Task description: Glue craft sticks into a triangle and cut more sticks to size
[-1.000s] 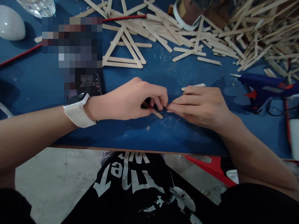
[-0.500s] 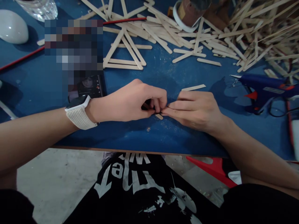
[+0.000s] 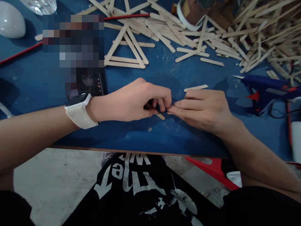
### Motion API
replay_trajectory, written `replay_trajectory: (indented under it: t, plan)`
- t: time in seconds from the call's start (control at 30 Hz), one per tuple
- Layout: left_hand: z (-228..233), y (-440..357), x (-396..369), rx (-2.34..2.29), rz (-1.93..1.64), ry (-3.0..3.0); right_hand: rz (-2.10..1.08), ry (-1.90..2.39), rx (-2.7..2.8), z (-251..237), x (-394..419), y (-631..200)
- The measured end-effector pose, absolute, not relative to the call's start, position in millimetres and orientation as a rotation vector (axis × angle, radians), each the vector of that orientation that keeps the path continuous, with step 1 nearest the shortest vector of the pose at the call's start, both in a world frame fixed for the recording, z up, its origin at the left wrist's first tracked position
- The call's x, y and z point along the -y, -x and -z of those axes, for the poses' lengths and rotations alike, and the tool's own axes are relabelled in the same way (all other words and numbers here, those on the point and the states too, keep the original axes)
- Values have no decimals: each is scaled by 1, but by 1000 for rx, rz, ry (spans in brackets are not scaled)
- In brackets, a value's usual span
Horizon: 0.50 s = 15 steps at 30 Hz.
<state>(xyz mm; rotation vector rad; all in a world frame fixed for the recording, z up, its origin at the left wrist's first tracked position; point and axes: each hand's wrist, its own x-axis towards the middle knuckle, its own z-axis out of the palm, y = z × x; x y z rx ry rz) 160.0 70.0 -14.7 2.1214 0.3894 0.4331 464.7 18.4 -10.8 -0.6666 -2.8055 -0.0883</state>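
My left hand, with a pale watch on its wrist, is curled low over the blue table. A wooden craft stick runs beneath its thumb, its rounded end poking out and its other part showing in the hollow of the hand. Close by on the right, my right hand has thumb and fingers pressed together, tips almost touching the left fingers. Whatever it pinches is hidden. Just beyond its knuckles lies a cut craft stick with a slanted end.
Craft sticks joined in a triangle lie ahead, before a big pile of loose sticks. A blue glue gun rests at right. A phone, a white bulb and a cup are also on the table.
Both hands have shifted slightly right in the view, and a small gap now shows between their fingertips. More of the stick's end is visible below my left fingers.
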Motion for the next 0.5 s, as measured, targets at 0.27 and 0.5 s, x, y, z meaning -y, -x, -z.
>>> replay_trajectory:
  t: [0.27, 0.5]
  plan:
    - [18, -161, -70, -433, -438, -2034, 153, 633, 2738, 22, -15, -457]
    - [15, -160, -69, -468, -400, -2048, 174, 589, 2787, 17, -21, -461]
